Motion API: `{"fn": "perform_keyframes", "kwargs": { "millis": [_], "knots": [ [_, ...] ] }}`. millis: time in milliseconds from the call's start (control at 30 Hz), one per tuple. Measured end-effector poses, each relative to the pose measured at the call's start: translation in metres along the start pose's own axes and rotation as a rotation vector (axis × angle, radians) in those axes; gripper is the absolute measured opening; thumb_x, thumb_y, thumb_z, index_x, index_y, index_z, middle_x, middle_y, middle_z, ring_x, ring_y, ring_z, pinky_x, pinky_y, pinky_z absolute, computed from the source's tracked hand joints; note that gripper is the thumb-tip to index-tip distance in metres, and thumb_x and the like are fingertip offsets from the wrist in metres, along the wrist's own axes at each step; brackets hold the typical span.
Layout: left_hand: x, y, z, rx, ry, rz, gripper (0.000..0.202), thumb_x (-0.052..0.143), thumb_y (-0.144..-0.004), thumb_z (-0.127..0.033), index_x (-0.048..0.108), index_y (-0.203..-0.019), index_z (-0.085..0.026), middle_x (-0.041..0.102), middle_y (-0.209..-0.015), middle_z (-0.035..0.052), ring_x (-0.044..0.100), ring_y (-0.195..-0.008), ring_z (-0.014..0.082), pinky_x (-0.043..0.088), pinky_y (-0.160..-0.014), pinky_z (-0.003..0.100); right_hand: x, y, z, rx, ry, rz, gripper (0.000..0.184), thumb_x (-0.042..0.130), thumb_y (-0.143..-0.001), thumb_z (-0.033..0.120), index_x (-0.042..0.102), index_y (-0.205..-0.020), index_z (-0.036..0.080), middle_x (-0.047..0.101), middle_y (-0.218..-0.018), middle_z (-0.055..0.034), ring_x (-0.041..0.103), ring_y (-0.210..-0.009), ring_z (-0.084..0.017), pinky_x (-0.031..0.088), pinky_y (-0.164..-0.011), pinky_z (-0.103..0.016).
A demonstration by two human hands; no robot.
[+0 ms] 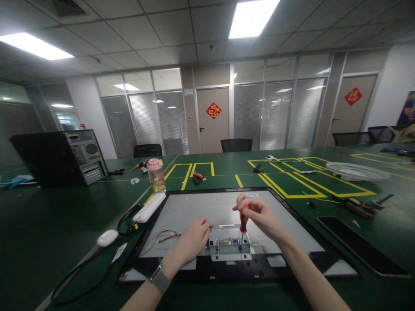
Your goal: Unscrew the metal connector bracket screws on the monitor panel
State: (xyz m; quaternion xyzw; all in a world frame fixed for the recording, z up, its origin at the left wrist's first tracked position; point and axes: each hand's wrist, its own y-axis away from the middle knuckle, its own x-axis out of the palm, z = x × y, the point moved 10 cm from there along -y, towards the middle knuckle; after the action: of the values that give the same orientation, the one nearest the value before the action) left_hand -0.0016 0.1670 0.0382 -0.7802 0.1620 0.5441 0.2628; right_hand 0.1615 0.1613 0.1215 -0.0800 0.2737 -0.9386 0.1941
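Observation:
A flat display panel (201, 203) with a black frame lies face down on the green table in front of me. Near its close edge sits a metal bracket (231, 249) with a row of connectors. My right hand (254, 211) grips an orange and black screwdriver (244, 220) from above, its shaft pointing down at the bracket's right part. My left hand (194, 237) rests against the bracket's left side, fingers together; whether they pinch anything is hidden. Thin wires (165, 235) lie on the panel left of that hand.
Left of the panel are a white bar-shaped object (149, 208), a pink-lidded bottle (156, 175), a black cable (81, 270) and a computer case (61, 156). A dark flat slab (359, 245) lies to the right. Pliers (196, 177) and a white oval basket (356, 171) stand farther back.

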Motion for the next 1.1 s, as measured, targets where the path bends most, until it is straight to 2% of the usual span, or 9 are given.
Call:
{"fn": "perform_keyframes", "kwargs": {
  "millis": [100,200,300,400,600,767,867,1000,1100],
  "knots": [
    [0.0,0.0,0.001,0.0,0.009,-0.004,0.031,0.036,-0.096,-0.015,0.059,-0.116,-0.02,0.056,-0.108,0.0061,0.051,-0.102,0.019,0.041,-0.091,0.03,0.0,0.001,-0.002,0.048,-0.024,-0.004,0.02,0.07,-0.08,0.04,0.073,-0.088,0.022,0.061,-0.084,-0.0041,0.058,-0.076,-0.017,0.047,-0.062,-0.027],
    [0.0,0.0,0.0,-0.005,0.002,-0.004,0.03,0.036,-0.096,-0.015,0.06,-0.114,-0.02,0.056,-0.106,0.006,0.051,-0.101,0.019,0.042,-0.09,0.03,0.009,0.002,-0.002,0.097,-0.083,0.051,0.024,0.064,-0.085,0.042,0.069,-0.094,0.02,0.066,-0.082,-0.0056,0.06,-0.078,-0.018,0.049,-0.068,-0.03],
    [-0.001,0.0,-0.001,-0.008,0.001,0.001,0.03,0.035,-0.096,-0.015,0.06,-0.113,-0.02,0.056,-0.106,0.0061,0.051,-0.101,0.0192,0.042,-0.09,0.03,0.01,0.001,0.001,0.059,-0.07,0.044,0.024,0.062,-0.087,0.043,0.07,-0.086,0.02,0.064,-0.086,-0.0064,0.06,-0.083,-0.02,0.049,-0.077,-0.033],
    [-0.002,0.001,-0.001,-0.008,0.006,0.002,0.031,0.035,-0.096,-0.015,0.059,-0.115,-0.02,0.056,-0.107,0.0061,0.051,-0.101,0.0191,0.041,-0.091,0.031,0.004,0.0,0.002,-0.004,-0.037,-0.012,0.021,0.071,-0.079,0.042,0.07,-0.076,0.022,0.059,-0.09,-0.004,0.059,-0.081,-0.018,0.048,-0.087,-0.037],
    [0.001,0.0,0.0,-0.011,-0.006,0.011,0.032,0.035,-0.096,-0.016,0.058,-0.117,-0.02,0.056,-0.108,0.0067,0.051,-0.103,0.0193,0.041,-0.092,0.031,-0.001,0.001,-0.004,0.068,-0.044,-0.046,0.022,0.072,-0.078,0.042,0.07,-0.087,0.022,0.062,-0.081,-0.0037,0.059,-0.074,-0.018,0.049,-0.062,-0.028],
    [-0.001,0.0,-0.001,-0.018,-0.008,0.008,0.03,0.036,-0.096,-0.015,0.06,-0.113,-0.019,0.056,-0.107,0.0065,0.052,-0.102,0.0191,0.042,-0.091,0.03,0.006,0.0,0.001,0.037,-0.011,0.02,0.025,0.06,-0.088,0.043,0.072,-0.089,0.02,0.066,-0.082,-0.0054,0.061,-0.077,-0.018,0.049,-0.072,-0.031],
    [-0.002,0.0,-0.002,-0.008,0.001,0.006,0.03,0.036,-0.096,-0.015,0.059,-0.115,-0.019,0.056,-0.107,0.0066,0.052,-0.102,0.0192,0.042,-0.092,0.031,0.003,0.0,0.002,-0.003,0.037,0.0,0.021,0.067,-0.083,0.042,0.073,-0.085,0.022,0.064,-0.09,-0.0056,0.061,-0.085,-0.02,0.05,-0.078,-0.033],
    [-0.003,0.001,-0.002,-0.003,0.009,0.0,0.03,0.036,-0.096,-0.016,0.059,-0.114,-0.02,0.056,-0.107,0.0066,0.052,-0.102,0.0194,0.042,-0.092,0.031,-0.002,0.001,0.001,0.02,0.063,-0.02,0.017,0.075,-0.076,0.039,0.074,-0.081,0.022,0.06,-0.087,-0.0042,0.06,-0.078,-0.018,0.052,-0.062,-0.028],
    [-0.003,0.001,-0.003,-0.003,0.006,0.002,0.03,0.036,-0.096,-0.015,0.06,-0.114,-0.02,0.056,-0.106,0.0066,0.052,-0.101,0.0194,0.042,-0.091,0.031,-0.001,0.002,0.005,0.05,0.095,0.021,0.02,0.069,-0.082,0.038,0.074,-0.091,0.021,0.065,-0.087,-0.0054,0.063,-0.079,-0.018,0.053,-0.066,-0.03]
  ]
}}
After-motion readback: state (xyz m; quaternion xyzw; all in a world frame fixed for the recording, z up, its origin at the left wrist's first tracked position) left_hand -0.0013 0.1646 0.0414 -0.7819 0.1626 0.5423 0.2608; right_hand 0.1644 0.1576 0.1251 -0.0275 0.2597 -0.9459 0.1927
